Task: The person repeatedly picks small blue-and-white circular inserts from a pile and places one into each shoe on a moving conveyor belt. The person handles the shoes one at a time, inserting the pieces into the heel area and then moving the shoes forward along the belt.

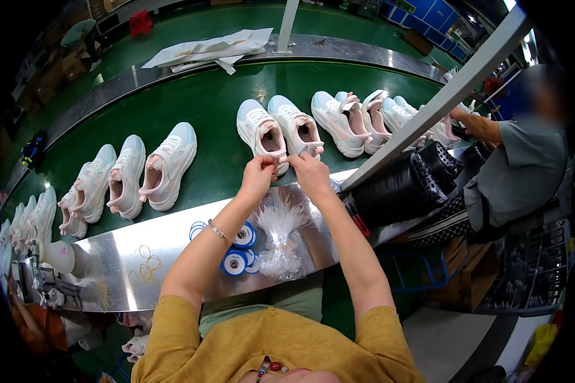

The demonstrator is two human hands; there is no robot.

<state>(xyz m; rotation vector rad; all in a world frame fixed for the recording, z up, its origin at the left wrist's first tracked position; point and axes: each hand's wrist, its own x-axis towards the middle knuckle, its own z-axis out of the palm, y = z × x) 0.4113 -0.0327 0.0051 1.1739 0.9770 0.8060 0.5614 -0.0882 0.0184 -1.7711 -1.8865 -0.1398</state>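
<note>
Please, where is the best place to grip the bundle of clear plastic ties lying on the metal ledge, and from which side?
Probably at the narrow waist of the bundle of clear plastic ties, coming from above: the strands fan out above it and the wrapper bulges below, so only the waist is compact. Blue tape rolls crowd its left side.

Not mine to touch right now: three white-and-pink sneakers [131,175] sit to my left on the green conveyor belt [214,102], more white sneakers [29,220] run off past them. Another batch of white sneakers [364,118] lies to my right. Loose white paper sheets [214,48] on the far steel rail. On the steel bench edge [118,252]: blue-and-white tape rolls [238,252], a clear bundle of plastic ties [280,239]. Stacked black perforated baskets [406,182] right, beside a seated co-worker in grey [517,175].
</note>
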